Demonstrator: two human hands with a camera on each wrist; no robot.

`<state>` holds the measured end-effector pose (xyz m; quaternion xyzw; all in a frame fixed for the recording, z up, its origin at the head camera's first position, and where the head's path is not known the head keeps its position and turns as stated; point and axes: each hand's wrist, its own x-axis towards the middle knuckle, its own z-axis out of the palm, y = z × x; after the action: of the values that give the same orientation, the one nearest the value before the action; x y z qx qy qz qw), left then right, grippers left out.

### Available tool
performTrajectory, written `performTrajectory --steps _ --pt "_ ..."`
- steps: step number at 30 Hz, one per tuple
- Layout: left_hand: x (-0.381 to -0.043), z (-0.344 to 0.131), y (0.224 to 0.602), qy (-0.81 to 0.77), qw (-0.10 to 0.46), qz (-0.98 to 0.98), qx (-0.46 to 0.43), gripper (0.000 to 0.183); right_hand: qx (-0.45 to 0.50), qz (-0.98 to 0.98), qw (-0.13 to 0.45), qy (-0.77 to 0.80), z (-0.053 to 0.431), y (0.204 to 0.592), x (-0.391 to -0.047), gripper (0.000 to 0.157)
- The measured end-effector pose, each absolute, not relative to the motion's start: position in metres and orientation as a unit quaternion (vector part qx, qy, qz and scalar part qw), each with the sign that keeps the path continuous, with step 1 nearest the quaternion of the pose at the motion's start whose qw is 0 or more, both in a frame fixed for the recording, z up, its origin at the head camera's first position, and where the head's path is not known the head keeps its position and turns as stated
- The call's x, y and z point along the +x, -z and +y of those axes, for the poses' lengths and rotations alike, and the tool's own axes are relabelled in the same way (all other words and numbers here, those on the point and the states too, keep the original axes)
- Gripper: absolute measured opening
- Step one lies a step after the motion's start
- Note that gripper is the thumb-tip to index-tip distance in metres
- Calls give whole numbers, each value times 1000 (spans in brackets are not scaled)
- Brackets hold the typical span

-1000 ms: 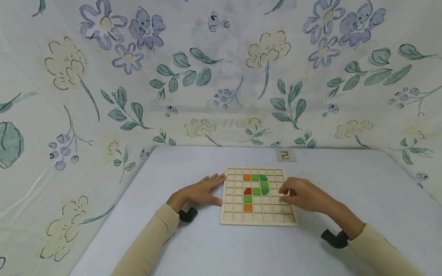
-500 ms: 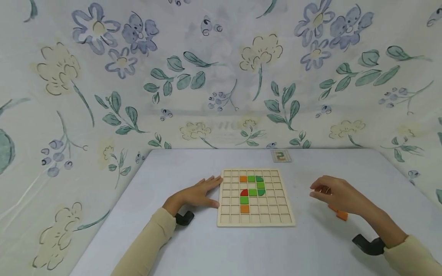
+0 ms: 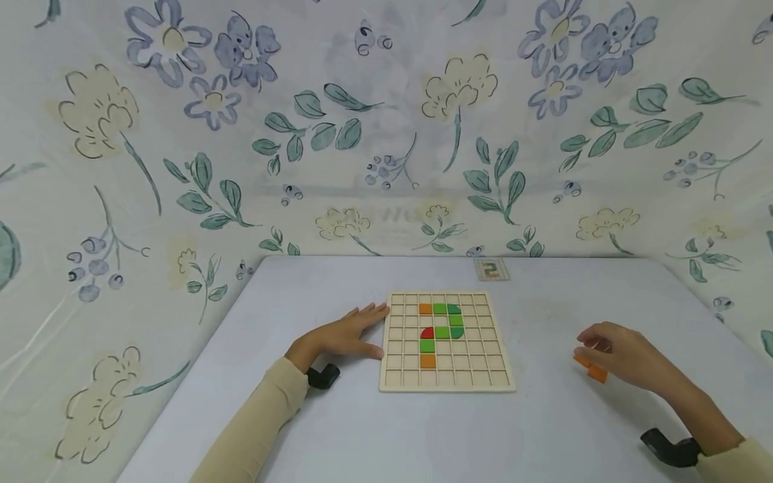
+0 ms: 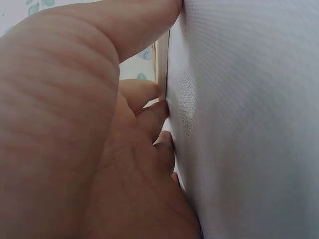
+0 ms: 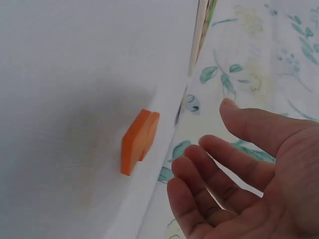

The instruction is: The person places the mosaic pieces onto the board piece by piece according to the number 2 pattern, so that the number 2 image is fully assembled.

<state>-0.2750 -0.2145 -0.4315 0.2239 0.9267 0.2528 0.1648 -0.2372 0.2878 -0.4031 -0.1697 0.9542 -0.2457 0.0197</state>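
Observation:
A wooden grid board [image 3: 477, 379] lies flat on the white table, with orange, green and red tiles set in some of its squares. My left hand [image 3: 344, 337] rests at the board's left edge, fingers spread and touching it; in the left wrist view the left hand [image 4: 139, 149] lies along the tabletop against the board's side. My right hand [image 3: 622, 352] hovers over two orange tiles [image 3: 598, 373] to the right of the board. In the right wrist view the right hand [image 5: 234, 174] has loosely bent fingers holding nothing, apart from the orange tiles [image 5: 137, 142].
A small pattern card [image 3: 492, 270] lies near the table's back edge, behind the board. The white table [image 3: 338, 429] ends at a floral cloth [image 3: 386, 134] hanging behind it. Black straps with a camera sit on both wrists.
My right hand has moved from the board's right side out to the orange tiles, which it hid less midway. The left hand stays on the board's edge. The tiles on the board look the same.

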Motion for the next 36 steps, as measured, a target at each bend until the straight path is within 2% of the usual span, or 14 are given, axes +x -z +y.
performTrajectory --steps 11,19,29,36 --pt "-273 -212 436 -254 163 926 228 98 -145 960 58 232 300 418 -240 42" --pt "-277 -212 430 -236 162 932 224 98 -148 962 48 223 299 421 -241 48" --pt "-273 -212 432 -250 162 928 225 97 -140 966 48 210 293 424 -241 42" --pt "-273 -213 431 -241 158 932 221 97 -151 966 32 207 288 424 -240 31"
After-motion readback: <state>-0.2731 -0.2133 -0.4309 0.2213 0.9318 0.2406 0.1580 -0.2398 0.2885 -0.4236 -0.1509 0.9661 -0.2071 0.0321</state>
